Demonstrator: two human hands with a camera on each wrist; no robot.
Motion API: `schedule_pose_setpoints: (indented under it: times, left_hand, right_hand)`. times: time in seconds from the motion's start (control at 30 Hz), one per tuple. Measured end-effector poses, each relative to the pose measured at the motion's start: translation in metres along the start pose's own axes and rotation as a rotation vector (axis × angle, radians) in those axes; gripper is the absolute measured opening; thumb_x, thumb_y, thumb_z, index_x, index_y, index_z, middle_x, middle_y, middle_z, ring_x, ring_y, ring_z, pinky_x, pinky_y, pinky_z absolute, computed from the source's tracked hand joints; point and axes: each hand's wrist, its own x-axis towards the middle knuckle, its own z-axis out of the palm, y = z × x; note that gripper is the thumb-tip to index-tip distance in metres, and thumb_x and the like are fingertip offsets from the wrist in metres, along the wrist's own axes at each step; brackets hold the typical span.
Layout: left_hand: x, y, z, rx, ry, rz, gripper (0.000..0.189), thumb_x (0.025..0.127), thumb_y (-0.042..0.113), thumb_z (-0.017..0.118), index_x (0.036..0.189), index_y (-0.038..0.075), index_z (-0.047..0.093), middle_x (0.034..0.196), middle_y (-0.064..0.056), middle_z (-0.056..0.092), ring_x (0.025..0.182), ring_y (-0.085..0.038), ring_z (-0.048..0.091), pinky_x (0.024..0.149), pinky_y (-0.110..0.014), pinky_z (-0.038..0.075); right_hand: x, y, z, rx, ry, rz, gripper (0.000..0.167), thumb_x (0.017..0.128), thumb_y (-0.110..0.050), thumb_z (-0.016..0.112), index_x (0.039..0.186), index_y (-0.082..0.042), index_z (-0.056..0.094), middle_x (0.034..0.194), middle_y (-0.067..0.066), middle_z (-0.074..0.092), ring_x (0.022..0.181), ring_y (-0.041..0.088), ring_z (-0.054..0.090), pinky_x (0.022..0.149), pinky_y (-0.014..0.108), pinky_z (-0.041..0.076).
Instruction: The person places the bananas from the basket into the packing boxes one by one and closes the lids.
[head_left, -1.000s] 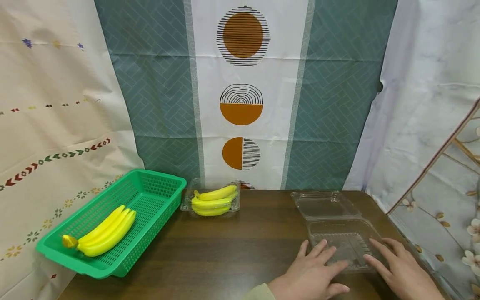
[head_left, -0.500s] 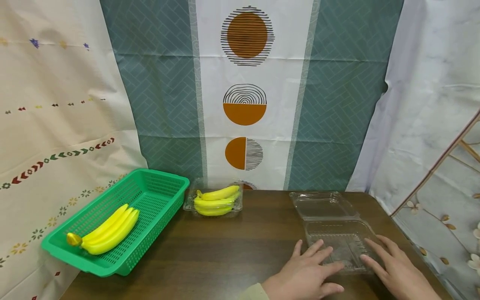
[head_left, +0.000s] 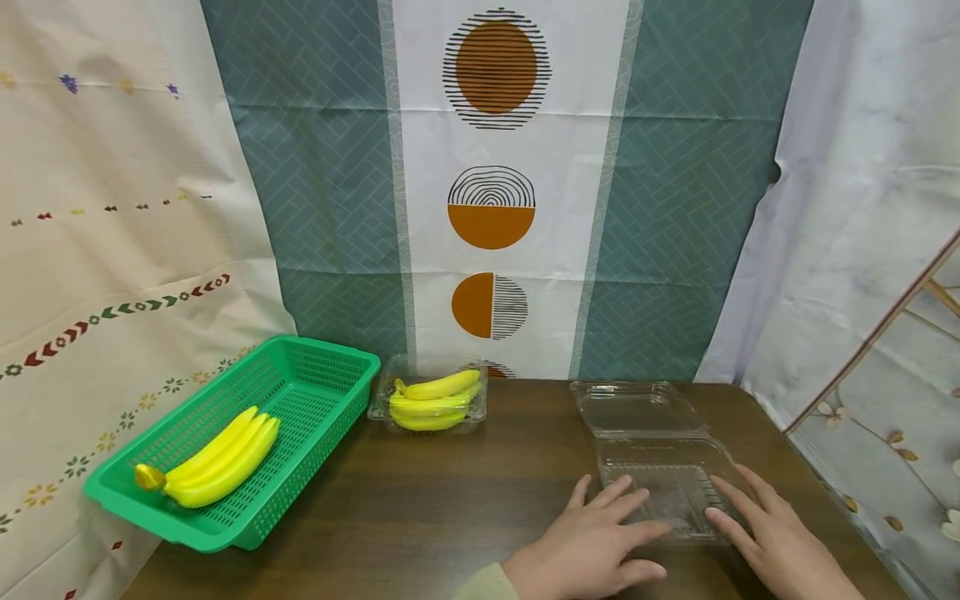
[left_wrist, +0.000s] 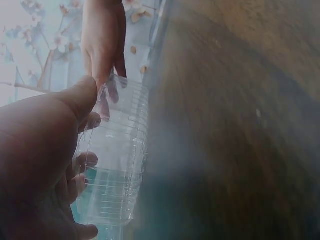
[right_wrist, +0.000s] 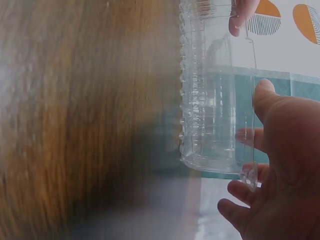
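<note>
A clear plastic clamshell container lies unfolded at the right of the table, its lid [head_left: 633, 408] at the back and its ridged base [head_left: 675, 487] toward me. Nothing lies inside it. My left hand [head_left: 588, 542] is at the base's left front, fingers spread and fairly straight along the rim. At the opposite side my right hand [head_left: 776, 529] has its fingers extended over the right rim. In the left wrist view, fingertips touch the container's side wall [left_wrist: 117, 150]. The right wrist view has the thumb [right_wrist: 264, 90] right at the rim.
On the left stands a green slotted basket [head_left: 315, 400] holding a yellow banana bunch [head_left: 217, 462]. Behind, near the curtain [head_left: 330, 308], sits a clear plastic box [head_left: 375, 404] with bananas [head_left: 431, 406] inside. Side curtains edge the brown table [head_left: 420, 500].
Both hands and the opened clamshell container have shifted a little to the left across the table. The basket, bananas and rear box stay in place.
</note>
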Motion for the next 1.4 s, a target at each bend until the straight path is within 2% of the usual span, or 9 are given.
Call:
schedule_pose_setpoints:
  times: [0.3,0.5,0.87,1.1,1.4]
  left_hand:
    - [-0.011,-0.013,-0.004,-0.033,-0.023,-0.001,0.059,0.113,0.068,0.04,0.169,0.049,0.041,0.178,0.008,0.032,0.168,-0.017,0.015,0.127,-0.065,0.031]
    - [-0.019,-0.024,-0.008,-0.061,-0.042,0.018,0.059,0.113,0.066,0.04,0.169,0.048,0.041,0.179,0.007,0.032,0.169,-0.018,0.015,0.126,-0.066,0.031]
    - [-0.032,-0.039,-0.01,-0.085,-0.038,0.027,0.058,0.113,0.065,0.041,0.169,0.048,0.041,0.179,0.005,0.032,0.169,-0.02,0.016,0.126,-0.069,0.031]
    - [-0.038,-0.047,-0.011,-0.073,-0.012,0.032,0.057,0.113,0.064,0.043,0.168,0.048,0.043,0.177,0.004,0.036,0.168,-0.022,0.019,0.125,-0.07,0.032]
    - [-0.047,-0.057,-0.013,-0.065,0.018,0.028,0.055,0.114,0.062,0.044,0.167,0.045,0.048,0.175,0.002,0.041,0.167,-0.025,0.025,0.124,-0.071,0.032]
  right_hand:
    - [0.002,-0.01,0.004,0.009,0.004,-0.004,0.069,0.114,-0.048,0.06,0.161,0.002,0.05,0.161,0.04,0.031,0.133,0.072,0.045,0.081,0.078,0.053]
    - [0.007,-0.02,0.007,0.037,-0.039,0.019,0.072,0.115,-0.052,0.055,0.164,0.0,0.047,0.164,0.039,0.027,0.133,0.073,0.046,0.08,0.072,0.055]
    - [0.01,-0.037,0.015,0.074,-0.031,0.013,0.074,0.115,-0.052,0.056,0.168,-0.002,0.043,0.167,0.037,0.023,0.128,0.065,0.057,0.077,0.066,0.059]
    - [0.013,-0.048,0.02,0.1,-0.033,0.024,0.074,0.115,-0.054,0.053,0.169,-0.005,0.041,0.169,0.035,0.02,0.124,0.062,0.062,0.077,0.065,0.06]
    - [0.014,-0.061,0.025,0.137,-0.016,-0.007,0.069,0.116,-0.052,0.054,0.17,-0.01,0.042,0.172,0.032,0.018,0.125,0.06,0.063,0.074,0.062,0.061]
